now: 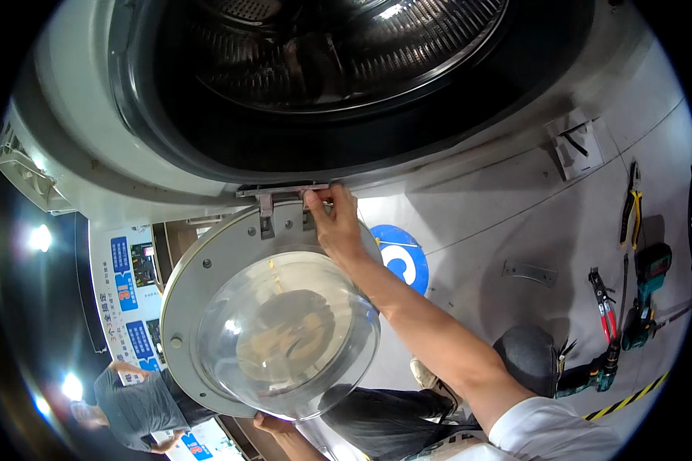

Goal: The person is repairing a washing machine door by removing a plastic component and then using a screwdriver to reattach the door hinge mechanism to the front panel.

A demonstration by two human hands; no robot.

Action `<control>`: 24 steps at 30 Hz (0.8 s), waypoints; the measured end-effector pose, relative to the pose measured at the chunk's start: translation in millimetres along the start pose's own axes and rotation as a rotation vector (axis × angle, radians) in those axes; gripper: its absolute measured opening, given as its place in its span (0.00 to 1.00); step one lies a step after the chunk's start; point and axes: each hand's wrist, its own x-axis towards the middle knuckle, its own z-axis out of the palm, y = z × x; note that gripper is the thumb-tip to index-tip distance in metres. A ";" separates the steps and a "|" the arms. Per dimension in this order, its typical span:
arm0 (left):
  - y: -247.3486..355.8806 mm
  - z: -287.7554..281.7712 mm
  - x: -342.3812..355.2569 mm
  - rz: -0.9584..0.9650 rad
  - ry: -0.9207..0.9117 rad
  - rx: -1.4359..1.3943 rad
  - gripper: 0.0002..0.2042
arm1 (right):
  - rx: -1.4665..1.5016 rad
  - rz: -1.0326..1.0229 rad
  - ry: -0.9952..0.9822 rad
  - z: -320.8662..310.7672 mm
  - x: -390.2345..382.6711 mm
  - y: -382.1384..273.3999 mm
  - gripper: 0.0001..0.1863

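A round washing-machine door (184, 323) with a clear domed window (284, 338) hangs below the dark open drum (331, 54). My right hand (334, 219) is closed on the metal hinge (283, 192) at the door's top edge, thumb against the plate. My left hand (277, 426) holds the door's bottom rim from beneath; part of it is hidden behind the door.
On the floor at the right lie pliers (632, 211), red-handled cutters (603, 307), cordless drills (646, 284), a metal plate (529, 273) and a white bracket (577, 146). My knee (527, 361) is beside them. Another person (138, 407) stands at the lower left by signboards (131, 284).
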 end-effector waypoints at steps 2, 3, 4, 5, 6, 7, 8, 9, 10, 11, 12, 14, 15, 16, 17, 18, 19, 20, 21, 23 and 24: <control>1.0 -1.9 -9.9 -0.001 0.018 0.019 0.32 | -0.013 -0.031 0.027 0.5 -3.9 2.9 0.15; -2.4 -3.3 -12.3 0.001 0.059 -0.009 0.31 | -0.010 -0.030 0.018 0.6 -2.0 3.7 0.15; -5.7 -5.1 -15.0 0.004 0.098 -0.036 0.31 | -0.005 -0.029 0.010 0.2 -0.1 4.5 0.15; -6.3 -6.3 -18.1 0.006 0.137 -0.063 0.30 | -0.001 -0.029 0.004 -0.2 1.8 5.3 0.15; -5.0 -3.6 -22.5 0.011 0.175 -0.013 0.30 | -0.014 -0.044 0.017 -1.3 2.6 3.5 0.14; -4.4 -1.6 -24.4 0.014 0.170 -0.008 0.30 | 0.002 -0.040 0.008 -2.8 3.7 1.8 0.14; -4.2 0.1 -24.4 0.018 0.164 -0.002 0.30 | 0.018 -0.036 0.000 -4.5 5.0 0.0 0.14; -2.3 1.7 -25.1 0.017 0.161 0.006 0.30 | 0.033 -0.027 -0.007 -5.4 4.8 -0.3 0.14; -2.9 2.4 -26.5 0.040 0.175 -0.028 0.31 | 0.051 -0.037 -0.025 -5.6 4.9 -0.7 0.13; -1.8 3.5 -27.7 0.050 0.161 -0.014 0.31 | 0.049 -0.036 -0.032 -5.1 3.8 -1.7 0.14; -0.7 4.6 -26.5 0.055 0.143 0.000 0.31 | 0.044 -0.036 -0.032 -6.0 3.4 -3.3 0.14; 1.0 5.7 -25.5 0.056 0.112 0.014 0.31 | 0.028 -0.034 -0.032 -5.3 2.9 -4.9 0.15; 1.0 8.4 -24.0 0.062 0.101 0.022 0.32 | 0.014 -0.033 -0.030 -4.3 3.5 -4.0 0.15; 1.5 11.6 -22.6 0.067 0.089 0.031 0.32 | 0.000 -0.031 -0.027 -3.3 4.0 -2.9 0.16; 1.8 15.4 -20.9 0.073 0.078 0.038 0.32 | 0.005 -0.036 -0.014 -2.0 4.5 -1.8 0.16; 0.1 20.4 -21.0 0.071 0.073 0.019 0.32 | 0.009 -0.042 -0.007 -1.0 4.4 -2.2 0.16; -1.6 26.1 -20.7 0.069 0.069 -0.001 0.32 | 0.013 -0.048 0.000 -0.6 4.2 -2.2 0.17; -2.0 30.1 -21.0 0.070 0.066 -0.007 0.31 | 0.002 -0.042 0.001 -0.9 3.5 -1.8 0.17; -3.6 34.4 -21.6 0.071 0.062 -0.015 0.31 | -0.007 -0.036 0.003 -1.0 3.1 -2.6 0.17; -4.0 38.0 -23.7 0.077 0.057 -0.003 0.30 | 0.002 -0.016 0.012 0.3 3.6 -3.5 0.17; -3.4 35.2 -25.0 0.073 0.103 -0.007 0.31 | 0.021 0.000 0.022 1.8 5.2 -2.2 0.17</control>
